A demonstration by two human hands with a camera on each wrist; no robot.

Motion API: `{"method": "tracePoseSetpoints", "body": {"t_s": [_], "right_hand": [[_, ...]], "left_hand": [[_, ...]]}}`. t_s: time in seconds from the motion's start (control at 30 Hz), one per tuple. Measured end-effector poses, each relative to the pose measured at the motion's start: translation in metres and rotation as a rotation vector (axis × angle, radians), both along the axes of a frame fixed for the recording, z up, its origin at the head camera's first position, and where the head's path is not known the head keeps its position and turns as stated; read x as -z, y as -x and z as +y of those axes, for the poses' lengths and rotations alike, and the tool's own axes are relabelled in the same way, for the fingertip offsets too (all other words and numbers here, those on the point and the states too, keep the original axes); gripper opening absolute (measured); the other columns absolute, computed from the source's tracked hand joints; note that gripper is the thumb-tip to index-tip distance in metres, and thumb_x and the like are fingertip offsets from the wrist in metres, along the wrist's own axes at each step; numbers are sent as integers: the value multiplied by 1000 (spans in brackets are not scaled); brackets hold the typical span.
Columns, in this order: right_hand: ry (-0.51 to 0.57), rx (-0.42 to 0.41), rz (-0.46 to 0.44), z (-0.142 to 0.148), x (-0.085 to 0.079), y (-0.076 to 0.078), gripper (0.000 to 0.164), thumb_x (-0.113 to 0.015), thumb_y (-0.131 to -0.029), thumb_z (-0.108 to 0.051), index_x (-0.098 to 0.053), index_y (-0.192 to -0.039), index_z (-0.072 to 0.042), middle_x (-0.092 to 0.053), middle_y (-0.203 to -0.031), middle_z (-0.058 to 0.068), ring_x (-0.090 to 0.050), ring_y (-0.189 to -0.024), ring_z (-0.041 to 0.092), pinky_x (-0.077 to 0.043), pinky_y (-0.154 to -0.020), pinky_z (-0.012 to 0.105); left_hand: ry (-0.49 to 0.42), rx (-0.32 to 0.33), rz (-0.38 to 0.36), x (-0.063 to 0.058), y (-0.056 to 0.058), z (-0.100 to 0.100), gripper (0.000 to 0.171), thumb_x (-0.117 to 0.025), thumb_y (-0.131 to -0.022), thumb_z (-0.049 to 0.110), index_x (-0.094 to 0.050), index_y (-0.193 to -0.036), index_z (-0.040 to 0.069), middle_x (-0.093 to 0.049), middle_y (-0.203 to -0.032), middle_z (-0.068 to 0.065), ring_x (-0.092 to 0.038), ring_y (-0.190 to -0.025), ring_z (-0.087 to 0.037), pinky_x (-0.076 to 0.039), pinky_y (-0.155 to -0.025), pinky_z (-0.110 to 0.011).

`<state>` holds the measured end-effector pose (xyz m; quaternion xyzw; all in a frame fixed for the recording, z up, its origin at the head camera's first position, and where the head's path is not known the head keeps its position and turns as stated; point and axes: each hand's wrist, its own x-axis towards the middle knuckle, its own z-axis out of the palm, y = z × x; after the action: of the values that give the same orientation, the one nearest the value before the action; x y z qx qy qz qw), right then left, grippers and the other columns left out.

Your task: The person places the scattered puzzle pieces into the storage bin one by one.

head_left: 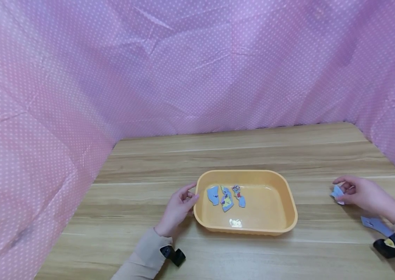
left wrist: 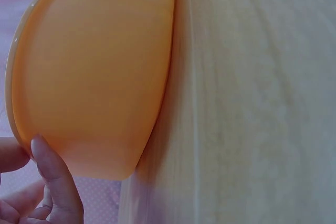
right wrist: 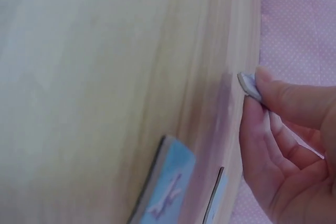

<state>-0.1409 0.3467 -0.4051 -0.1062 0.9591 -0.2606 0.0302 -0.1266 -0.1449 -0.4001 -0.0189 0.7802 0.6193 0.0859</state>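
Observation:
A yellow-orange plastic tray [head_left: 271,229] stands on the table, with several blue printed puzzle pieces [head_left: 213,195] lying in its left half. My left hand [head_left: 179,208] pinches the tray's left rim; in the left wrist view the thumb [left wrist: 52,177] lies on the outer wall and the index finger sits across the rim. Off to the right, my right hand [head_left: 356,192] holds a light-blue puzzle piece [head_left: 337,193] between thumb and fingers, above the table. Another blue puzzle piece [head_left: 376,224] lies below that wrist; two pieces show there in the right wrist view, the nearer one [right wrist: 169,184] larger.
The wood-grain table [head_left: 148,163] is bordered at the back and sides by a pink dotted cloth [head_left: 183,77]. Black wrist cameras [head_left: 172,255] are strapped to both sleeves; the right one partly covers things on the table beneath it.

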Motion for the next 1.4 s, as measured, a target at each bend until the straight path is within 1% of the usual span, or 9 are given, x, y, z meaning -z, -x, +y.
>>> {"method": "tracePoseSetpoints", "body": {"t_s": [0.27, 0.4, 0.57, 0.67, 0.8, 0.87, 1.1, 1.27, 1.4], "right_hand": [[76, 22, 17, -10, -5, 5, 49, -79, -75, -14, -58, -112, 10, -64, -85, 7, -51, -69, -10, -50, -59, 20], [103, 32, -1, -18, -8, 8, 47, -77, -77, -14, -57, -113, 9, -65, -84, 6, -54, -67, -7, -51, -58, 21], [144, 9, 10, -32, -12, 14, 42, -74, -79, -10, -58, -112, 10, -65, -82, 5, -55, -66, -7, -50, -56, 21], [172, -18, 25, -40, -14, 19, 39, -71, -81, -6, -57, -112, 12, -65, -82, 6, -54, -66, -7, -51, -54, 22], [195, -49, 73, -50, -18, 24, 33, -69, -82, -3, -58, -110, 12, -66, -82, 8, -54, -67, -9, -49, -56, 20], [219, -54, 75, -54, -20, 26, 33, -68, -83, -3, -58, -110, 12, -66, -83, 10, -55, -68, -8, -50, -57, 20], [329, -17, -4, -73, -30, 33, 37, -64, -87, -5, -54, -118, 11, -63, -93, 17, -60, -72, -5, -56, -62, 26], [399, -3, -20, -87, -35, 38, 38, -63, -88, -5, -52, -120, 13, -61, -95, 19, -61, -73, -4, -57, -65, 29], [437, -1, -25, -96, -42, 42, 40, -62, -91, -9, -49, -123, 12, -59, -97, 18, -61, -74, -3, -57, -68, 29]], "left_hand": [[6, -4, -1, 2, 1, 0, 46, -60, -92, 11, -49, -136, 5, -58, -92, -10, -56, -67, -11, -51, -56, -22], [27, 3, -7, 2, 0, 0, 46, -61, -93, 13, -49, -137, 6, -57, -93, -10, -55, -66, -12, -51, -56, -22], [29, 1, -6, 1, 1, 0, 46, -61, -92, 12, -49, -137, 7, -57, -92, -9, -54, -66, -11, -50, -56, -23], [37, 5, 3, 1, 1, 0, 46, -60, -93, 12, -49, -136, 7, -57, -91, -9, -53, -64, -11, -50, -56, -24], [48, 5, 2, 1, 1, 0, 46, -60, -93, 12, -49, -137, 8, -57, -91, -9, -52, -62, -11, -50, -56, -25], [44, 4, 3, 1, 1, 0, 46, -60, -93, 12, -48, -137, 7, -57, -92, -10, -53, -63, -11, -51, -56, -25], [1, -10, 13, 1, 1, 1, 45, -59, -93, 7, -49, -136, 3, -58, -92, -14, -54, -64, -10, -49, -56, -23], [5, -8, 6, -1, 0, 1, 45, -58, -93, 7, -48, -136, 4, -58, -93, -14, -55, -66, -11, -50, -57, -24], [14, -1, 5, -3, 0, 1, 45, -58, -93, 8, -47, -137, 4, -59, -95, -15, -55, -66, -11, -52, -58, -26]]}}
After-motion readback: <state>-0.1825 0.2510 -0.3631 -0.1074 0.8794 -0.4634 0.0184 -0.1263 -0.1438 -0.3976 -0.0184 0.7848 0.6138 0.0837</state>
